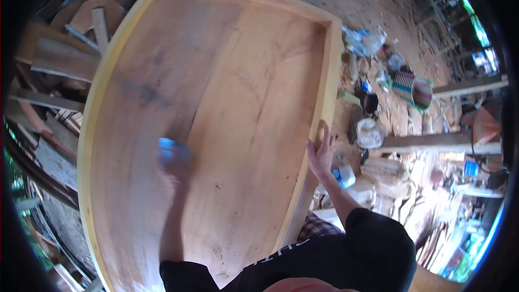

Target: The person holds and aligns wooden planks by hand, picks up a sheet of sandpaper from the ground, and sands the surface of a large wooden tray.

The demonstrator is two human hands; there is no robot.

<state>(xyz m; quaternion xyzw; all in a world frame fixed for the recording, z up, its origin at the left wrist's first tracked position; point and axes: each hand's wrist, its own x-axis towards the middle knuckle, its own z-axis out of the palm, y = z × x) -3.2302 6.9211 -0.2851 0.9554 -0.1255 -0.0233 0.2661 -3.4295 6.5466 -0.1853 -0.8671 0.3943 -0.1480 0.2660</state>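
A large shallow wooden panel [238, 103] with a raised rim [323, 84] fills the middle of the view. Over its left half, my left hand [172, 172] is closed on a small blue pad [174, 150]. Motion smears both the hand and the pad, so the pad's exact kind is unclear. My right hand [322, 154] rests on the right rim, its fingers stretched out and apart, with the thumb toward the panel's inner side. Dark smudges [146, 94] mark the boards at upper left.
Wooden offcuts and planks [65, 59] are heaped along the left side. On the ground at right lie plastic bags [367, 41], a woven basket [413, 89], a dark cup [370, 103] and a plastic bottle [344, 176]. A horizontal beam [432, 143] crosses the right side.
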